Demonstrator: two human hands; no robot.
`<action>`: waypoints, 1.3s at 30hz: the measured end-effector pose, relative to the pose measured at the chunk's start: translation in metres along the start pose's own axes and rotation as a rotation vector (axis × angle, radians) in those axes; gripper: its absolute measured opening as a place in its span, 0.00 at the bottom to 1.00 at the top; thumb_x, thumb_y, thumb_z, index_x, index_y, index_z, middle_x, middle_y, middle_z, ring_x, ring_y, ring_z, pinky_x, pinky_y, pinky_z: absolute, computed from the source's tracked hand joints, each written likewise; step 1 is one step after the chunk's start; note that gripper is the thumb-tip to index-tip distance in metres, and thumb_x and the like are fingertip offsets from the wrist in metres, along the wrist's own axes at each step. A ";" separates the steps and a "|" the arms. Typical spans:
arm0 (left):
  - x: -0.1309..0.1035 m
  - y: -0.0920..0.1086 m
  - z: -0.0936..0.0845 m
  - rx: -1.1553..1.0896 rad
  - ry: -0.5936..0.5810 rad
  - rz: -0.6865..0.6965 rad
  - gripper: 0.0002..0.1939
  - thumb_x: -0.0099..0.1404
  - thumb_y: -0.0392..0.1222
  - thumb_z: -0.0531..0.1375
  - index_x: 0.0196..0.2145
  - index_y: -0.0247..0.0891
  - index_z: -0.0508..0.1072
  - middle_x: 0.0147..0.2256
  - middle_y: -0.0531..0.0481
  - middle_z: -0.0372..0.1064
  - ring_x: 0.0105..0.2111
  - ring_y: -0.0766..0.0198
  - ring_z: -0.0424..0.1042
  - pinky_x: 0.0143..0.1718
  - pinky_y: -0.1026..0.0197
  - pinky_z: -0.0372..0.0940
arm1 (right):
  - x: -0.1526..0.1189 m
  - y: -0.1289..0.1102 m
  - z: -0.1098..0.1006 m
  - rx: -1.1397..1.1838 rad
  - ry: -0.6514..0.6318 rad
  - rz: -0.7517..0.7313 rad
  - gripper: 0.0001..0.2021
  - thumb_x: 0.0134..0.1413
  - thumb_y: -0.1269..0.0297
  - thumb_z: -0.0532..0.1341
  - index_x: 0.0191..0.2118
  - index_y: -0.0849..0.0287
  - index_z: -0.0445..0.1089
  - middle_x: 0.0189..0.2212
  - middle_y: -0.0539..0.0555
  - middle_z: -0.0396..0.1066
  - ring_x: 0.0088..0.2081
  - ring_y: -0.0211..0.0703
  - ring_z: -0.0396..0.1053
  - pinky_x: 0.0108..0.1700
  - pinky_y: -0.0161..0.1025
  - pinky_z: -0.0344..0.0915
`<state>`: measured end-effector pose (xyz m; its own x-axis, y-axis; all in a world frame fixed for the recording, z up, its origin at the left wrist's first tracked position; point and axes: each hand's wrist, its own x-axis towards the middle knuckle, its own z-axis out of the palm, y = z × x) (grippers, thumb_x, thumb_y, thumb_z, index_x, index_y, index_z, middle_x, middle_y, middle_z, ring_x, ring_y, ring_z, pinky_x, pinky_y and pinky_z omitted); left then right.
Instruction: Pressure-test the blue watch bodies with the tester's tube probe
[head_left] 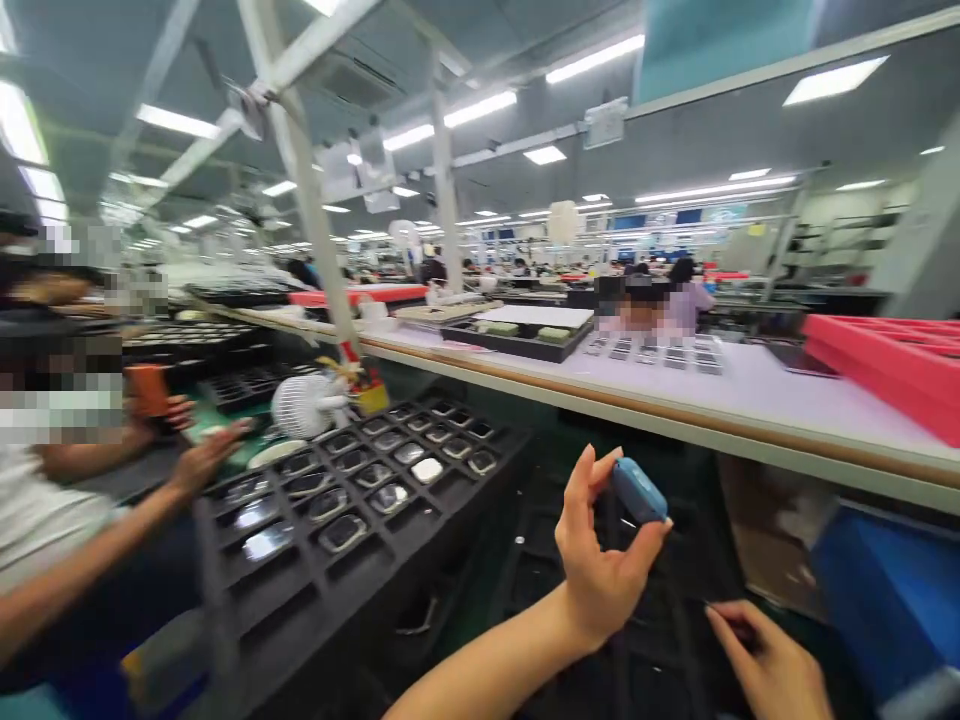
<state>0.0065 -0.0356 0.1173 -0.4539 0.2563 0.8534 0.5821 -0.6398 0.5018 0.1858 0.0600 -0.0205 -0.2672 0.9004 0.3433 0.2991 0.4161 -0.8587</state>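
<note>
My left hand [604, 565] is raised in the middle right of the view. It pinches a small blue rounded case [639, 490] by its edges, between thumb and fingertips. Lower and further right is my right hand [776, 660], its thumb and forefinger nearly together; whatever lies between them is dark and cannot be made out. Beneath both hands sits a dark compartment tray [547, 540], mostly in shadow. To the left, a black foam tray [360, 570] holds rows of rounded, glossy watch-like pieces [343, 533], with some front compartments bare.
A white shelf [675, 410] runs across above my hands, carrying a black tray [517, 335] and a red tray [892, 370]. A blue bin [892, 600] stands at right. A co-worker [67, 510] sits at left, near a white fan [307, 405].
</note>
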 end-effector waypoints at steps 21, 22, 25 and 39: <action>-0.070 -0.075 0.028 0.168 -0.646 0.323 0.23 0.57 0.33 0.62 0.49 0.35 0.60 0.43 0.40 0.71 0.43 0.56 0.70 0.47 0.48 0.65 | -0.001 -0.054 0.004 0.736 0.128 0.064 0.09 0.50 0.61 0.63 0.27 0.60 0.66 0.31 0.50 0.64 0.28 0.36 0.64 0.26 0.33 0.68; -0.070 -0.075 0.028 0.165 -0.657 0.326 0.22 0.57 0.33 0.61 0.49 0.36 0.60 0.43 0.41 0.71 0.43 0.57 0.70 0.47 0.47 0.65 | 0.000 -0.055 0.004 0.732 0.126 0.065 0.09 0.50 0.61 0.63 0.27 0.60 0.66 0.31 0.50 0.64 0.27 0.35 0.63 0.26 0.33 0.68; -0.069 -0.074 0.028 0.173 -0.685 0.332 0.22 0.58 0.33 0.60 0.49 0.37 0.59 0.43 0.42 0.71 0.42 0.57 0.71 0.47 0.46 0.65 | -0.001 -0.055 0.004 0.725 0.119 0.080 0.10 0.49 0.60 0.64 0.26 0.61 0.66 0.30 0.51 0.63 0.27 0.35 0.63 0.25 0.33 0.67; -0.061 -0.069 0.024 0.184 -0.808 0.307 0.22 0.58 0.33 0.59 0.50 0.37 0.60 0.43 0.44 0.72 0.42 0.59 0.72 0.50 0.47 0.64 | -0.002 -0.054 0.003 0.658 0.077 0.088 0.12 0.47 0.58 0.65 0.24 0.62 0.67 0.30 0.52 0.65 0.27 0.37 0.63 0.27 0.34 0.65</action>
<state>0.0098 0.0102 0.0335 0.3156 0.5709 0.7579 0.7309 -0.6556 0.1895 0.1678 0.0350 0.0239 -0.1936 0.9441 0.2667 -0.3107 0.1988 -0.9295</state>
